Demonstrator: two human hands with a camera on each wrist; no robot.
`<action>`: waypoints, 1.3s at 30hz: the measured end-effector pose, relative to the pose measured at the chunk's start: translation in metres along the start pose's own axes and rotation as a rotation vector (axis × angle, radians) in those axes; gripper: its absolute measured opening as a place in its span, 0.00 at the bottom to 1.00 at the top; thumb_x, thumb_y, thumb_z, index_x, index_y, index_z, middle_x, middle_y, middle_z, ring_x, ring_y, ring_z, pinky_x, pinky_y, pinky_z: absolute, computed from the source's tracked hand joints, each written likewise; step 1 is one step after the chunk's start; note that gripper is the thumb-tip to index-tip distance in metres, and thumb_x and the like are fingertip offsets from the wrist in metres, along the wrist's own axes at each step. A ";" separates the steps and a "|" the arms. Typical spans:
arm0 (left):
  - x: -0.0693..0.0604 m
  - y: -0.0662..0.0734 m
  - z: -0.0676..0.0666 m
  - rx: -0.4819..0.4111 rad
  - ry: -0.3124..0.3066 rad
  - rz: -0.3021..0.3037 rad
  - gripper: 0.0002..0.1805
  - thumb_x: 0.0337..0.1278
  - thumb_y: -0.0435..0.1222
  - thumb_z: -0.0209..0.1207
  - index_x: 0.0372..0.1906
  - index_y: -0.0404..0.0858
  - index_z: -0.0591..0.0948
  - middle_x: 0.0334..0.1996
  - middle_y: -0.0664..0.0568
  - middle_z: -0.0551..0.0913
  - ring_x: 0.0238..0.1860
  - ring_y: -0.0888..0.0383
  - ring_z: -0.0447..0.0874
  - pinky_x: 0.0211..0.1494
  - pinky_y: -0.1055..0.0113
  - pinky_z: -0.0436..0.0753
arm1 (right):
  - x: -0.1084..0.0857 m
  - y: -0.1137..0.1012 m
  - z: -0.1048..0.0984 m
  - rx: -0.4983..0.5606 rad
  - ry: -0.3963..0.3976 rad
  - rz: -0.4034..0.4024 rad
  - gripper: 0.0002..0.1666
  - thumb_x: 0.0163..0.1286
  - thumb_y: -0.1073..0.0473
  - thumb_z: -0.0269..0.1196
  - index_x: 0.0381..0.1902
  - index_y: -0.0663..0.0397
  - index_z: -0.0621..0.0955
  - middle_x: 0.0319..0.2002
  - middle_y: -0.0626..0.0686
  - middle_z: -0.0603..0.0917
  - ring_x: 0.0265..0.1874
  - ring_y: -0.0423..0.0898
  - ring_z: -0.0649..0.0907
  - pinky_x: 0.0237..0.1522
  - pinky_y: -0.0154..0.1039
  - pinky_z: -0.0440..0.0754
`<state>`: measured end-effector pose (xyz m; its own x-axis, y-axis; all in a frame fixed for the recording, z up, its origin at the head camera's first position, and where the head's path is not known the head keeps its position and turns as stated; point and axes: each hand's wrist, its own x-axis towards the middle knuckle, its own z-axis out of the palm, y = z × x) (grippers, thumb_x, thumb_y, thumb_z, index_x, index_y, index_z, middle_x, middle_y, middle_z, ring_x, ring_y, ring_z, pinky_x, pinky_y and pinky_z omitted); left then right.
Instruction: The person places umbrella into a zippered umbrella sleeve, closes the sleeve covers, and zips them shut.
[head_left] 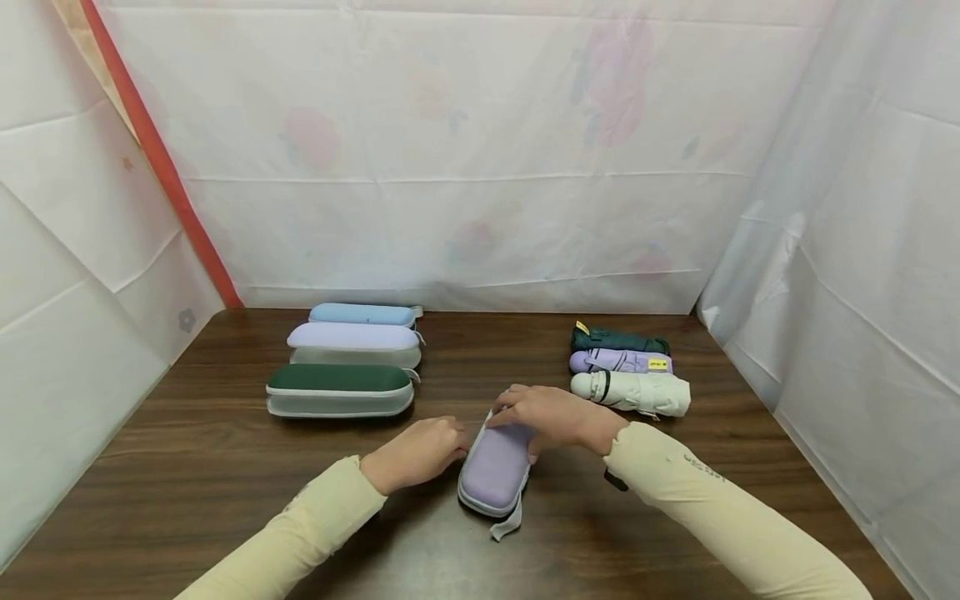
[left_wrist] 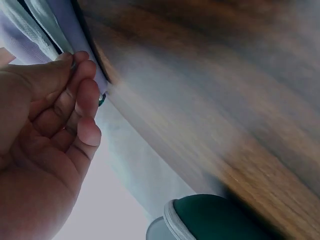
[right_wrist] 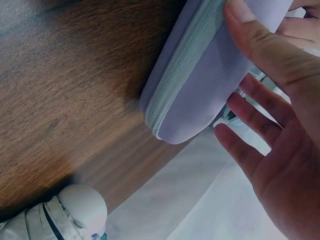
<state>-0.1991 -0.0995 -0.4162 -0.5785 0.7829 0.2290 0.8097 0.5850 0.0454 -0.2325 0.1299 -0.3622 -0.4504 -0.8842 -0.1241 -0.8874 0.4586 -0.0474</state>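
Observation:
A light purple zippered hard case point(head_left: 495, 468) with grey zipper tape lies slantwise on the table, its grey strap loop point(head_left: 507, 523) toward the near edge. My right hand point(head_left: 551, 417) holds its far part from above, the thumb point(right_wrist: 247, 22) on the right side; several fingers stand free in the right wrist view. At the case's left side my left hand point(head_left: 423, 452) pinches at the zipper line point(left_wrist: 42, 27) with thumb and forefinger. The pinched zipper pull is mostly hidden by the fingertips. A dark seam shows between the grey tapes there.
On the left stand a green case point(head_left: 339, 379), a pale lavender case point(head_left: 354, 337) and a blue case point(head_left: 360, 313). Folded umbrellas lie at right: white point(head_left: 637, 392), purple point(head_left: 618, 361), dark green point(head_left: 618, 339). White sheeting point(head_left: 480, 167) encloses the wooden table point(head_left: 187, 467).

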 end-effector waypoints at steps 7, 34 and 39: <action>-0.006 -0.002 -0.002 0.000 0.005 -0.001 0.06 0.53 0.30 0.64 0.25 0.41 0.82 0.24 0.56 0.77 0.30 0.58 0.77 0.33 0.65 0.77 | -0.001 0.000 0.000 -0.005 0.014 0.019 0.43 0.40 0.52 0.79 0.59 0.48 0.79 0.54 0.51 0.76 0.53 0.46 0.73 0.52 0.39 0.74; -0.033 -0.010 -0.007 -0.057 0.054 -0.018 0.08 0.53 0.29 0.64 0.22 0.42 0.80 0.22 0.58 0.75 0.29 0.60 0.76 0.33 0.66 0.76 | -0.015 0.000 0.018 0.039 0.132 0.158 0.41 0.47 0.36 0.73 0.55 0.53 0.81 0.41 0.50 0.73 0.38 0.44 0.73 0.37 0.37 0.75; -0.035 -0.010 -0.007 -0.044 0.058 -0.020 0.08 0.52 0.30 0.64 0.23 0.42 0.80 0.23 0.57 0.75 0.30 0.59 0.76 0.33 0.66 0.76 | -0.018 -0.003 0.022 -0.005 0.166 0.182 0.42 0.47 0.33 0.72 0.53 0.54 0.81 0.40 0.51 0.74 0.36 0.44 0.74 0.36 0.38 0.76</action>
<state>-0.1862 -0.1337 -0.4183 -0.5888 0.7568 0.2838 0.8024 0.5896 0.0926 -0.2191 0.1465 -0.3813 -0.6122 -0.7899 0.0346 -0.7907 0.6113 -0.0348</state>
